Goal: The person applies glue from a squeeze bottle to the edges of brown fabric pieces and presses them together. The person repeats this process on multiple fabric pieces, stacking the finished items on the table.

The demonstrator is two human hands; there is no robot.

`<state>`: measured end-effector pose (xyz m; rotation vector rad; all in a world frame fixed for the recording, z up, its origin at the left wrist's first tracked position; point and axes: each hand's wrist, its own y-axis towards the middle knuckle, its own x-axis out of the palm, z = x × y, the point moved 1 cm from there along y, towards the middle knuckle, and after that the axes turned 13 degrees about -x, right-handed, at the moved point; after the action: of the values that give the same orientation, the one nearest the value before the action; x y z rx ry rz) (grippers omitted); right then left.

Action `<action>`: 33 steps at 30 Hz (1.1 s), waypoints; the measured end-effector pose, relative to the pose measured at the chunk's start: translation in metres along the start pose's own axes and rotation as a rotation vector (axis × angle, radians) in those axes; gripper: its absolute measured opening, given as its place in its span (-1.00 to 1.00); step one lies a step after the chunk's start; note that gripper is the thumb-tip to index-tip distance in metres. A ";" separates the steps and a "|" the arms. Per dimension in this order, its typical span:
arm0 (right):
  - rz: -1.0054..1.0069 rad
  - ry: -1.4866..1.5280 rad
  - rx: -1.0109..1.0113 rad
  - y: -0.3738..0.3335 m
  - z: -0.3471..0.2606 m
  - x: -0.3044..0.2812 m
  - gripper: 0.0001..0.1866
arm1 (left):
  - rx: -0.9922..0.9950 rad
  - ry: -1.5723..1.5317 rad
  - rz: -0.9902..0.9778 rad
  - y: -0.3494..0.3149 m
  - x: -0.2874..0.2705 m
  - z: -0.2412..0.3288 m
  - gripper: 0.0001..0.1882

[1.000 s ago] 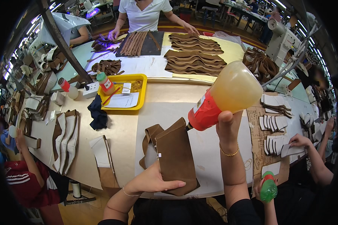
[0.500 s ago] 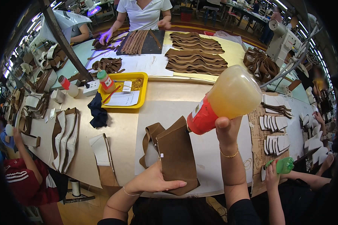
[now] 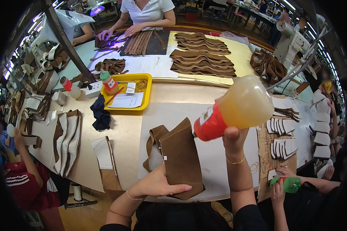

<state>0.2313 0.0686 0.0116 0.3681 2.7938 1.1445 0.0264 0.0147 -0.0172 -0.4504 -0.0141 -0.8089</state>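
Brown, flat, leather-like panel (image 3: 182,161) sat over the pale desk (image 3: 123,134), long axis running near to far, its near end clamped in the left hand (image 3: 162,184), thumb on top. To its right, the right hand (image 3: 235,141) gripped a rounded, red-labelled plastic bottle (image 3: 248,102), tilted tip-down toward the panel's right edge.

The person's left forearm (image 3: 122,203) slants up and to the right from the lower edge, ending in the left hand (image 3: 162,184), which pinches with its thumb (image 3: 180,188) stretched out to the right and its fingers hidden underneath. The right forearm (image 3: 241,175) rises almost upright. The right hand (image 3: 236,142) is raised higher, gripping, thumb upward, its other fingers mostly hidden. Both hands are well apart.
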 end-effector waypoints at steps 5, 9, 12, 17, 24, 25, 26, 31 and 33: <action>-0.004 -0.017 -0.024 -0.004 0.003 -0.001 0.05 | 0.022 -0.023 0.023 0.001 0.001 -0.001 -0.44; 0.046 -0.020 -0.083 -0.002 0.007 0.002 0.05 | 0.012 0.033 -0.029 -0.001 0.000 0.003 -0.41; -0.036 -0.025 -0.060 -0.011 0.014 -0.006 0.05 | 0.017 0.023 -0.028 -0.003 0.001 0.004 -0.41; 0.059 0.048 -0.016 -0.009 0.008 0.004 0.07 | 0.015 0.015 -0.024 -0.002 0.001 0.002 -0.40; 0.011 0.157 0.111 -0.031 0.009 -0.002 0.05 | 0.075 -0.020 0.023 -0.001 0.000 -0.002 -0.39; -0.001 0.183 0.136 -0.034 0.007 -0.004 0.04 | 0.082 -0.030 0.026 0.000 0.000 -0.003 -0.38; -0.013 0.208 0.161 -0.037 0.006 -0.006 0.04 | 0.089 -0.040 0.030 0.000 -0.001 -0.003 -0.38; -0.046 0.348 0.336 -0.051 -0.016 -0.011 0.05 | 0.054 -0.086 0.043 -0.001 -0.002 0.001 -0.39; -0.027 0.355 0.375 -0.050 -0.021 -0.012 0.05 | 0.053 -0.096 0.050 -0.002 -0.002 0.000 -0.41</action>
<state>0.2301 0.0169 -0.0090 0.1643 3.3182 0.7342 0.0240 0.0153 -0.0166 -0.4381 -0.1126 -0.7359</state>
